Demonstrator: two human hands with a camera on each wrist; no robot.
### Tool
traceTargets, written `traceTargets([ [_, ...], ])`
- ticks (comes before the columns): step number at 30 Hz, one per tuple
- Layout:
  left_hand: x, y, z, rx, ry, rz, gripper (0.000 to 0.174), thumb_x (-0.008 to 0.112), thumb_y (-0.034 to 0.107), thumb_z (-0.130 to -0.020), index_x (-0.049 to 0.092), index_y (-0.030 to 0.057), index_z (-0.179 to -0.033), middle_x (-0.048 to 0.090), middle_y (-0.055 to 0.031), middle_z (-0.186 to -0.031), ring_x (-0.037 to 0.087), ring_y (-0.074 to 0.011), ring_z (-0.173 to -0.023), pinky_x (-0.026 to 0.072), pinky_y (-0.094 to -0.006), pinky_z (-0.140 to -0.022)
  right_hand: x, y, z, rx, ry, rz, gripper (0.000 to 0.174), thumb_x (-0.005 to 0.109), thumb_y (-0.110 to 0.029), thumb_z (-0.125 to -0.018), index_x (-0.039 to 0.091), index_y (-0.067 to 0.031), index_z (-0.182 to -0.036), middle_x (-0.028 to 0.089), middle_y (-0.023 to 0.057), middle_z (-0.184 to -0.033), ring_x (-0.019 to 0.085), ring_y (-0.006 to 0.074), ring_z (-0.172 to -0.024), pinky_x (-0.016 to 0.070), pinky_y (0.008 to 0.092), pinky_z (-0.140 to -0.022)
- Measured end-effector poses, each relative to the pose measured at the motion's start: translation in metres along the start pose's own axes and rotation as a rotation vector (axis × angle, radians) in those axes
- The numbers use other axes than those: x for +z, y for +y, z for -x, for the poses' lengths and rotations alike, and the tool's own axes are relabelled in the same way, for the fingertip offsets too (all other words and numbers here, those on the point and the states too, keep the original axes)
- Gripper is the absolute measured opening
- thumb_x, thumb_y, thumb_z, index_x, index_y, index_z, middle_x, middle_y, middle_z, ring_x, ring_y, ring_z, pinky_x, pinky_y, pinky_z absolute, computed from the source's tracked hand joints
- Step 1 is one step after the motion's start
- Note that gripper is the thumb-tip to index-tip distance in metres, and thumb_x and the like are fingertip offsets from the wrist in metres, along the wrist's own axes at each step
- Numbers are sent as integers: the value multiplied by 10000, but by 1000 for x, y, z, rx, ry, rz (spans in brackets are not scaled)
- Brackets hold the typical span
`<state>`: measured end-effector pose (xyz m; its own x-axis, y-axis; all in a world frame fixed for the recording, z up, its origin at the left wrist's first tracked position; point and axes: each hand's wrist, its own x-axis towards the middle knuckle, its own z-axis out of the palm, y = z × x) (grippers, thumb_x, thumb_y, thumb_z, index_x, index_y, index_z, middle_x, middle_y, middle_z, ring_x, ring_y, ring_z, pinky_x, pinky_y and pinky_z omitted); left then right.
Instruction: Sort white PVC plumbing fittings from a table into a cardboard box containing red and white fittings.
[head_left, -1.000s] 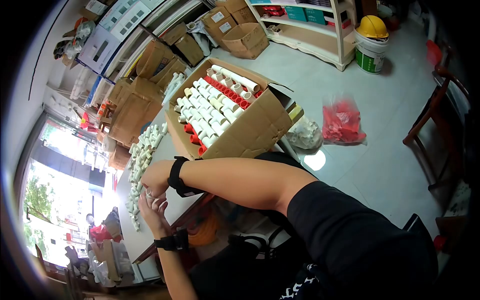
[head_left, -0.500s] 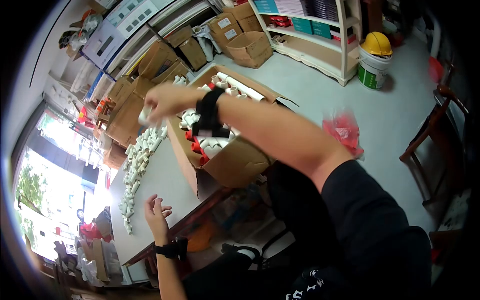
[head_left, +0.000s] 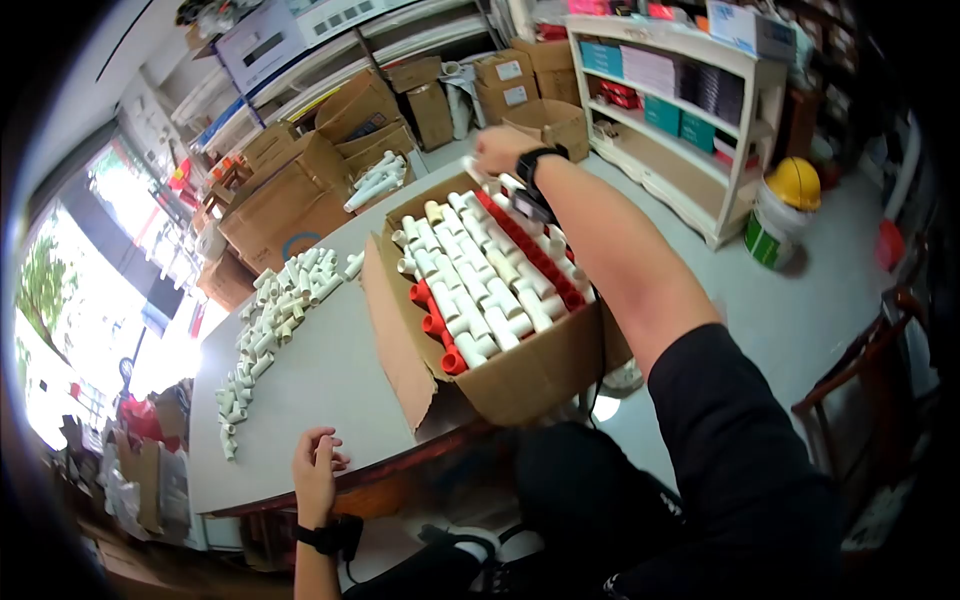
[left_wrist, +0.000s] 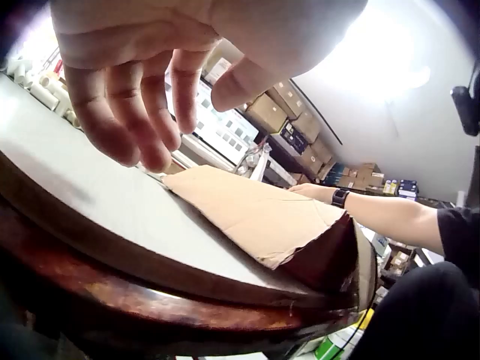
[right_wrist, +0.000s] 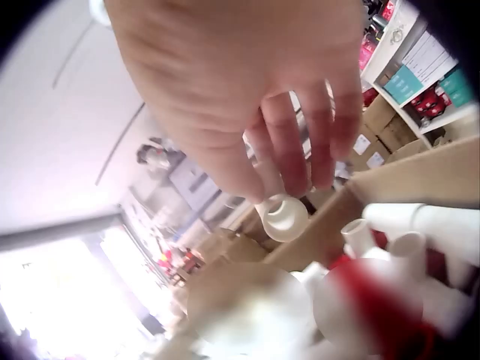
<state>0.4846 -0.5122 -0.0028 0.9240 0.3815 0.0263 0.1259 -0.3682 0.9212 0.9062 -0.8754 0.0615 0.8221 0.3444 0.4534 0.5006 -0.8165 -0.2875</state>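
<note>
My right hand (head_left: 502, 152) is over the far end of an open cardboard box (head_left: 530, 380), holding a white pipe fitting. In the right wrist view the fingers and thumb of the hand (right_wrist: 262, 112) pinch that white fitting (right_wrist: 283, 217) above the box. Rows of white tee fittings (head_left: 470, 270) and red fittings (head_left: 433, 326) fill the box. By the table's near edge, my left hand (head_left: 316, 470) hovers with loosely bent fingers and nothing in them; the left wrist view shows this hand (left_wrist: 150, 82) near the box flap (left_wrist: 247, 210).
A pile of loose white fittings (head_left: 275, 310) lies on the grey table (head_left: 310, 400) left of the box. Cardboard boxes (head_left: 300, 190) stand behind the table. At the right are a white shelf (head_left: 660, 150) and a bucket (head_left: 775, 228) with a yellow helmet (head_left: 795, 183).
From over the loose pile, my right hand has moved right to the far end of the box with a white fitting. My left hand has parted from the right one and stays near the table edge.
</note>
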Motion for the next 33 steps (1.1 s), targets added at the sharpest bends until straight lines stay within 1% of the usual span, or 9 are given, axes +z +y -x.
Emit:
traceTargets([
  [2,-4,-6,-1,-26,-3,-8,172,491,147,-921,555,5,-993,571,-61,-807,549,-105,-606,459,-231,-550,7,11,2,54,-117,1,268,635,-241,-680,698,-43,-849,661,186,-878,643,323,-837,503,390,-759],
  [8,-11,-25,-5,-25,43,-16,149,496,125,-905,578,2,-921,563,-48,-734,543,-98,-602,460,-227,-560,21,15,-2,83,-128,-169,311,617,-262,-735,675,-49,-953,675,159,-844,654,295,-793,510,363,-742],
  [13,-5,-23,-4,-12,13,-72,150,501,124,-902,579,-4,-914,574,-49,-733,544,-99,-605,457,-229,-571,32,5,9,64,-140,-107,327,586,-322,-770,668,-98,-994,681,70,-763,645,197,-602,512,324,-638],
  [17,-3,-15,-6,-49,-22,-40,161,497,141,-911,575,0,-917,571,-47,-738,544,-97,-612,467,-230,-574,29,0,14,89,-113,-130,324,575,-324,-785,665,-123,-1022,680,66,-773,628,187,-555,513,318,-625],
  [21,-1,-6,-10,-67,0,12,174,488,157,-920,567,2,-930,563,-44,-753,542,-97,-613,481,-233,-568,35,9,11,55,-119,-186,319,570,-297,-802,654,-108,-1044,684,83,-843,641,210,-614,513,330,-648],
  [24,1,-1,-13,-55,-14,8,179,483,161,-923,564,2,-935,559,-43,-760,542,-98,-610,485,-233,-562,29,5,15,98,-150,-233,358,590,-304,-796,647,-66,-1058,674,125,-955,643,265,-879,500,330,-781],
  [28,4,0,-15,-48,-36,-14,182,479,163,-925,564,2,-935,559,-45,-760,545,-101,-611,484,-237,-559,25,4,16,117,-91,-283,337,592,-286,-792,654,-53,-1028,677,123,-929,649,258,-848,506,327,-769],
  [29,6,1,-15,-45,-41,-22,183,479,165,-926,564,3,-935,559,-46,-760,546,-103,-612,484,-238,-559,30,9,15,77,-30,-320,305,569,-251,-788,659,-66,-1014,681,117,-837,647,230,-647,518,330,-657],
  [33,4,-7,-15,-57,-54,-4,186,481,170,-927,561,4,-933,561,-49,-761,550,-107,-613,484,-241,-560,31,13,17,65,-48,-369,307,591,-237,-773,658,-45,-1003,679,128,-841,647,225,-640,518,320,-641],
])
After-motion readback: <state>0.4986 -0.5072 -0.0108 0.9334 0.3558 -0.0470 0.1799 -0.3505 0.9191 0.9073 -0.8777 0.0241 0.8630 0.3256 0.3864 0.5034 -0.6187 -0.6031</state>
